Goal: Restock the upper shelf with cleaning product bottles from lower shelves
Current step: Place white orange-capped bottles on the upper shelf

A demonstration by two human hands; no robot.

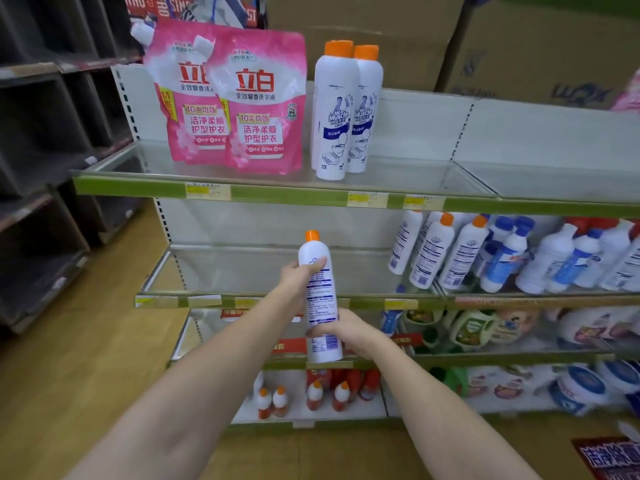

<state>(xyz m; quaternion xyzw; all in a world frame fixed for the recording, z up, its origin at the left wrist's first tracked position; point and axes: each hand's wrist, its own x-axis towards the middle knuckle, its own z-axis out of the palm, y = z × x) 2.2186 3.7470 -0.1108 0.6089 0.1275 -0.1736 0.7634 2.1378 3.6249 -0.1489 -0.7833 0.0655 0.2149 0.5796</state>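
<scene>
My left hand (300, 276) grips the bottle (320, 299) near its top. My right hand (341, 332) clasps its lower end, below the upper shelf (242, 194).

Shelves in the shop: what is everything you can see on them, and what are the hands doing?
held bottle: one, white with orange cap, upright in front of the second shelf
Mr Muscle bottles: at least two, white with orange caps, top shelf
detergent pouches: two, pink, top shelf, left of those bottles
leaning bottles: several, white, orange caps, second shelf, right
blue-capped bottles: several, white, further right
small bottles: several, orange caps, bottom shelf
cardboard boxes: brown, behind the top shelf
left hand: grips the held bottle's upper part
right hand: grips its lower part
</scene>
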